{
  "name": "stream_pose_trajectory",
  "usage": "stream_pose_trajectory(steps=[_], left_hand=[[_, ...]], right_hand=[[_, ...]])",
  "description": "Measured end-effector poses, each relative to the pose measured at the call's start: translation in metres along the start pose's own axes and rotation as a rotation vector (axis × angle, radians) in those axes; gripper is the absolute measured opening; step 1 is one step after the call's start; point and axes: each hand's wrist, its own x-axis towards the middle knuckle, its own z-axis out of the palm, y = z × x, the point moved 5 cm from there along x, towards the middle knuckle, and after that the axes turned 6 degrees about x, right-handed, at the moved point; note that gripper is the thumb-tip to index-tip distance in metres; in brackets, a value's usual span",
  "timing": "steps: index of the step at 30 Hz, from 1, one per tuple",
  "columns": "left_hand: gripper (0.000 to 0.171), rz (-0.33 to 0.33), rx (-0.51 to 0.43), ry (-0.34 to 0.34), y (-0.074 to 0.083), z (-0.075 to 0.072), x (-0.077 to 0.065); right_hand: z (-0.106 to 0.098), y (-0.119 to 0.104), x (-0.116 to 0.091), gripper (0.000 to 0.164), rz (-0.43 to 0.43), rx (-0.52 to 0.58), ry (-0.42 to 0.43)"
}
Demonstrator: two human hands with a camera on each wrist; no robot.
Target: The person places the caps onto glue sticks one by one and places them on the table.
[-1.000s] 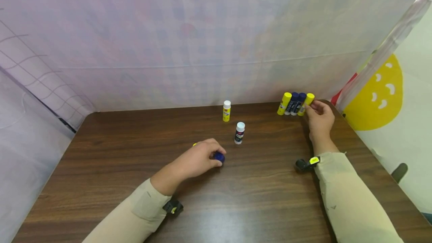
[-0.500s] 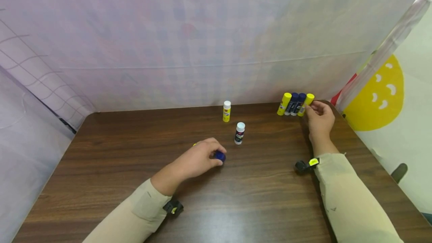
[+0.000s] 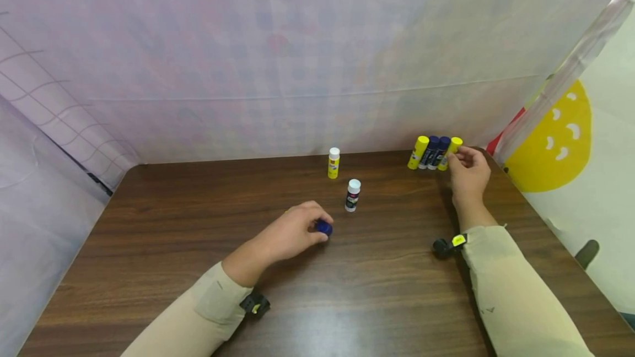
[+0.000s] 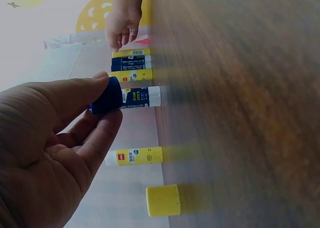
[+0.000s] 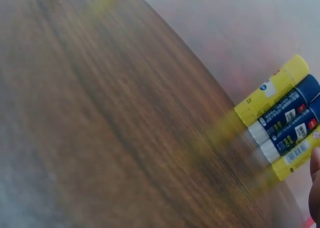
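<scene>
My left hand (image 3: 292, 231) pinches a dark blue cap (image 3: 324, 228) between thumb and fingers, low over the table. Beyond it, an uncapped navy glue stick (image 3: 351, 196) stands upright with its white top bare. Farther back is an uncapped yellow glue stick (image 3: 333, 164). A loose yellow cap (image 4: 163, 200) shows in the left wrist view; my left hand mostly hides it in the head view. At the back right, my right hand (image 3: 469, 178) holds the end yellow glue stick (image 3: 443, 164) of a row. Its neighbours are two navy glue sticks (image 3: 429, 153) and another yellow one (image 3: 418, 153), all capped.
The brown wooden table (image 3: 198, 197) meets a pale patterned curtain (image 3: 248, 125) along its back edge, close behind the row. A white sheet with a yellow print (image 3: 555, 142) hangs past the right edge.
My left hand has shifted very slightly to the right with the blue cap. My right hand stays at the row, and the glue sticks stand where they were.
</scene>
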Motion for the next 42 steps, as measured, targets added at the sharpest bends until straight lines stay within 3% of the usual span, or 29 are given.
stream_pose_trajectory(steps=[12,31,42], left_hand=[[0.028,0.000,0.003,0.009,0.000,-0.001,0.002],[0.023,-0.048,-0.039,0.021,-0.001,-0.002,0.000],[0.022,-0.063,-0.039,0.044,-0.002,-0.002,0.000]], right_hand=[[0.008,-0.013,-0.007,0.029,-0.076,-0.108,-0.037],[0.019,-0.019,-0.013,0.034,-0.092,-0.025,-0.131],[0.027,-0.033,-0.027,0.038,-0.115,-0.102,-0.204]])
